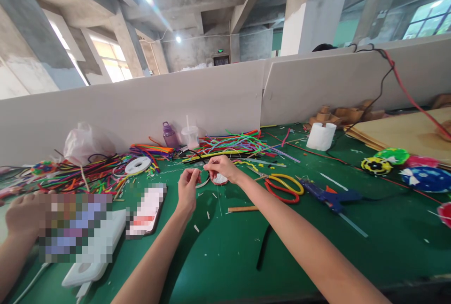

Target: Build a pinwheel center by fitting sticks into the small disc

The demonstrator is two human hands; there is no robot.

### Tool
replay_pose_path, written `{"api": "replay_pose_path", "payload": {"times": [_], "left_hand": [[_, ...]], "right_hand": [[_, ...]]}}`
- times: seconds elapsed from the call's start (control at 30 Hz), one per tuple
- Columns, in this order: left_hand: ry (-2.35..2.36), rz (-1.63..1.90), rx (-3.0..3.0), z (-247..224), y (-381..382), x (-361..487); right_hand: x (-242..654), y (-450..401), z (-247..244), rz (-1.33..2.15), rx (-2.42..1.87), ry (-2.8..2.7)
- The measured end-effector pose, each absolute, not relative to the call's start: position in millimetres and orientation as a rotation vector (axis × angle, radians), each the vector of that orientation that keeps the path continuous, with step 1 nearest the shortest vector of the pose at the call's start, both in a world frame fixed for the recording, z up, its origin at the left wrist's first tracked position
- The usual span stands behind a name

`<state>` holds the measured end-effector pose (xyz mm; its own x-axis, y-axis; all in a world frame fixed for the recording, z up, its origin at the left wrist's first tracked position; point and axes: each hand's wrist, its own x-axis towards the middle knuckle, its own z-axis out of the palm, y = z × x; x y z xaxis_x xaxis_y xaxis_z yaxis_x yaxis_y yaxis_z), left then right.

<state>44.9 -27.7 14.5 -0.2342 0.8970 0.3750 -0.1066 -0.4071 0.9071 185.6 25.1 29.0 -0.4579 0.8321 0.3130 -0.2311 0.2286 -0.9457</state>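
Observation:
Near the middle of the green table [225,247], my left hand [188,189] and my right hand [221,168] are close together, fingers pinched. Between them runs a thin pale strip [202,183], bent in a curve; its upper end is at my left fingertips. What my right fingertips pinch is too small to make out. Just below my right hand lies a small round white piece with a red edge [220,180]. Scissors with red and yellow handles [285,186] lie to the right, and a wooden stick [243,209] lies nearer to me.
A blue glue gun [326,195] lies right of the scissors. Colourful pipe cleaners [229,143], a purple bottle [169,135] and a lidded cup [190,137] stand or lie behind. At left are a phone [148,210], a white power bank [95,252] and another person's hand [23,214].

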Motion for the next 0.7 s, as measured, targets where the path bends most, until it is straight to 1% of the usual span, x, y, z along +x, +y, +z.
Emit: {"api": "replay_pose_path", "payload": {"times": [0.7], "left_hand": [[0.992,1.843,1.167,15.5,-27.3,45.1]], "right_hand": [[178.8,20.4,31.7,1.444,-0.553,-1.424]]}}
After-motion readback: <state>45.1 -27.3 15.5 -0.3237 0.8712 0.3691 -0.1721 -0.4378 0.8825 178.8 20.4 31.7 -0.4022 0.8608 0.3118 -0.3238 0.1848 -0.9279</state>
